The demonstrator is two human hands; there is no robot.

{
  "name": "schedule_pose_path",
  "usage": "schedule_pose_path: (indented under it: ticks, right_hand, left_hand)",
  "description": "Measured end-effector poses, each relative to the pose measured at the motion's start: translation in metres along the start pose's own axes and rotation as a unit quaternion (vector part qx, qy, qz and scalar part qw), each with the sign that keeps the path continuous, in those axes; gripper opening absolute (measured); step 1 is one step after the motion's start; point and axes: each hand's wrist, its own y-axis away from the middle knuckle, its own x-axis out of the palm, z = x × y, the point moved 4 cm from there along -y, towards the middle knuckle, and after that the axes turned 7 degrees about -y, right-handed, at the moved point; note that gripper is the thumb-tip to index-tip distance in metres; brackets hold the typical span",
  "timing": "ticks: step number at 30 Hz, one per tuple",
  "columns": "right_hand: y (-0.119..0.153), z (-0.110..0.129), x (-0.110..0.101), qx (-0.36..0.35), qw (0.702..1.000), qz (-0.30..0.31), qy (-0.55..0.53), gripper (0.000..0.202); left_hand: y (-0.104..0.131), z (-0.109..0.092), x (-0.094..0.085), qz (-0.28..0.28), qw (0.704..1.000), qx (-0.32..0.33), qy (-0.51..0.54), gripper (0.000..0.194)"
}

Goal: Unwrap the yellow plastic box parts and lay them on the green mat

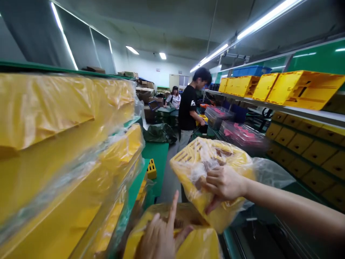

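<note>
Bagged yellow basket [212, 169] sits in my right hand [222, 185], fingers curled around its near edge, long axis tilted up and away toward the aisle. My left hand [160, 233], fingers spread, rests on a second bagged basket [194, 244] below.

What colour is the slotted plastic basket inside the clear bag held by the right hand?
Yellow; the slotted plastic basket in its clear bag shows best in the head view.
</note>
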Motion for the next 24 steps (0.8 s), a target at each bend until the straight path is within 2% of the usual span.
schedule_pose_path:
  ticks: [3,7,12,18,22,24]
  right_hand:
    - [-0.008,-0.035,0.032,-0.079,0.996,0.031,-0.026,0.048]
    - [-0.014,-0.091,0.075,-0.165,0.982,0.048,-0.072,0.049]
    - [-0.017,-0.160,0.120,-0.235,0.961,0.072,-0.122,0.048]
    - [-0.018,-0.227,0.176,-0.211,0.940,0.155,-0.217,0.053]
    - [-0.010,-0.262,0.215,-0.164,0.925,0.223,-0.261,0.052]
    - [-0.010,-0.281,0.230,-0.118,0.906,0.259,-0.314,0.053]
  left_hand:
    - [-0.043,-0.007,0.012,0.060,0.998,0.022,-0.020,0.070]
    - [-0.113,-0.018,0.033,0.146,0.988,0.037,0.024,0.072]
    - [-0.190,-0.022,0.048,0.171,0.976,-0.015,0.131,0.063]
    - [-0.249,-0.022,0.074,0.165,0.974,-0.076,0.136,0.057]
    - [-0.280,-0.020,0.094,0.198,0.969,-0.093,0.113,0.069]
    - [-0.294,-0.015,0.105,0.221,0.963,-0.108,0.112,0.069]
